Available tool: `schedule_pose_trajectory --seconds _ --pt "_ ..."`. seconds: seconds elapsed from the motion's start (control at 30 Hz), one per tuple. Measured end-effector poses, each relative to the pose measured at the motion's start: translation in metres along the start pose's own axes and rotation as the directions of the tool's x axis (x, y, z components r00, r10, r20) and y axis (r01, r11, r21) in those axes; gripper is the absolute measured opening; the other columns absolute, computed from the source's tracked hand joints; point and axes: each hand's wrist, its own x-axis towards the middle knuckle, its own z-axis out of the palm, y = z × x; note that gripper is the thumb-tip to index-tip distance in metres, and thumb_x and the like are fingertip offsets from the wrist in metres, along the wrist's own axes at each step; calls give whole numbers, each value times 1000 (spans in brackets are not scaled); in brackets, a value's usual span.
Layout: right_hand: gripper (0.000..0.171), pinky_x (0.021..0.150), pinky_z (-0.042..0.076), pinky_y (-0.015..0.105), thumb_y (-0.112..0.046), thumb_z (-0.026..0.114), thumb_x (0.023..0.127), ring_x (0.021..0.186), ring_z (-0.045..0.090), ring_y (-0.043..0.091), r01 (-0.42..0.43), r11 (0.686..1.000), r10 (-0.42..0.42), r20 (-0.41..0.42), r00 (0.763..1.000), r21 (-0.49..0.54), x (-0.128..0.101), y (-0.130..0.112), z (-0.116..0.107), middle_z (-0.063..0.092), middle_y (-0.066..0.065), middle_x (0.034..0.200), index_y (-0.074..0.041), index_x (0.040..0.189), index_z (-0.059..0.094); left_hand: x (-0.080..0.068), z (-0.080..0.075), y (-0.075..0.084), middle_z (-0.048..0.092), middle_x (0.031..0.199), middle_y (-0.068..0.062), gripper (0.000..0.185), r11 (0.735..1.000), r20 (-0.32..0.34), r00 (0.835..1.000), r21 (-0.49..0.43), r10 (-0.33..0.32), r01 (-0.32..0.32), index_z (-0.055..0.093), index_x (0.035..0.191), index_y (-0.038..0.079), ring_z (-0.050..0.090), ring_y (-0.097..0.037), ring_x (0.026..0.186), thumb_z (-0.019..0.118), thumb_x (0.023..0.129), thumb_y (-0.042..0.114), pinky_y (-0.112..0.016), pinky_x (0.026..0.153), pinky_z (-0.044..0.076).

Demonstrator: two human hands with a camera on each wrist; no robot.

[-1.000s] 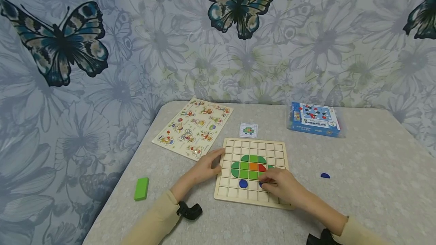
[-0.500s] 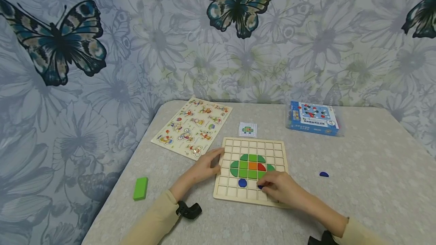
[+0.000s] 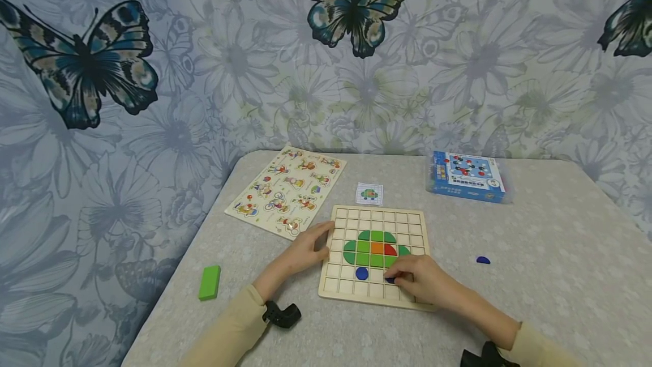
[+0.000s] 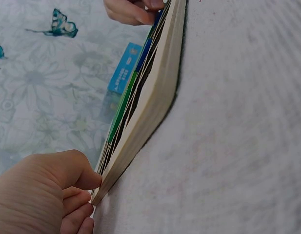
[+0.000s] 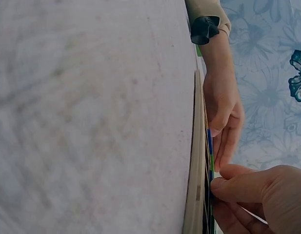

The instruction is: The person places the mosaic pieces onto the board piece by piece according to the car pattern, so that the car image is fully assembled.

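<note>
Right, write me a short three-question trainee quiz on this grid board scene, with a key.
1. True or false: the left hand rests on the left edge of the wooden grid board.
2. Which piece does the right hand pinch on the board? A) a blue piece B) the green block C) the pattern card
3. Fill in: a loose blue piece lies on the table to the ____ of the board.

Key: 1 true; 2 A; 3 right.
</note>
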Motion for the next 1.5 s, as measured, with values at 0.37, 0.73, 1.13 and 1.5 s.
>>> schedule_pose_trajectory --seconds 0.37,0.73,1.13,1.5 --pt "23 62 54 30 4 71 79 77 63 7 -133 982 101 -222 970 -134 -27 19 -67 69 -2 92 -7 99 73 3 3 -1 36 146 -17 64 1000 1 1000 -5 -1 1 36 144 1 30 -29 135 58 84 7 -44 109 27" --pt "26 70 54 30 -13 71 84 89 65 30 -556 805 499 -274 823 -206 -106 76 -115 68 15 103 -1 107 70 1 2 -2 36 146 -17 64 1000 0 1000 -6 -9 9 36 145 1 30 -29 135 58 85 6 -44 108 27" --pt "20 68 47 11 -5 74 78 84 64 10 -502 831 407 -351 843 -241 -112 82 -103 70 8 96 -5 98 73 0 4 -3 36 146 -15 63 999 -8 1000 -25 -29 29 36 145 1 30 -28 135 58 86 6 -43 108 28" --pt "23 69 44 6 4 71 77 87 62 6 -406 882 310 -354 882 -241 -101 82 -94 70 3 94 -8 96 74 0 3 -3 35 147 -14 63 999 -6 1000 -21 -26 26 34 146 3 30 -28 135 58 88 7 -44 107 29"
